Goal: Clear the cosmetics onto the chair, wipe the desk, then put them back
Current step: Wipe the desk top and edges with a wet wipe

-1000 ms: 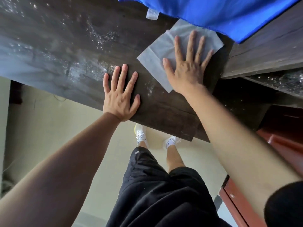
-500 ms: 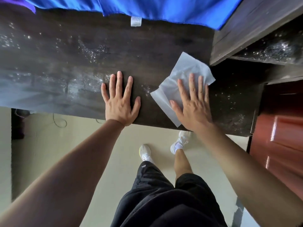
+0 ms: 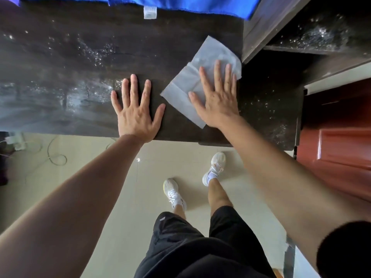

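Note:
The dark wooden desk [image 3: 66, 63] fills the upper half of the head view, with wet streaks and droplets on it. A pale grey wet wipe [image 3: 206, 65] lies flat on the desk's right part. My right hand [image 3: 217, 97] presses flat on the wipe, fingers spread, covering its lower right part. My left hand [image 3: 136, 111] rests flat on the bare desk near the front edge, just left of the wipe, fingers apart and holding nothing. No cosmetics and no chair are in view.
A blue cloth [image 3: 180, 5] with a white tag hangs along the desk's far edge. A dark shelf unit [image 3: 313, 37] rises at the right. A red-brown door panel [image 3: 337, 141] stands lower right. Cables [image 3: 50, 155] trail on the tiled floor at left.
My right hand has slid the wipe from the far edge by the blue cloth toward the front and slightly left. My left hand stays flat in place.

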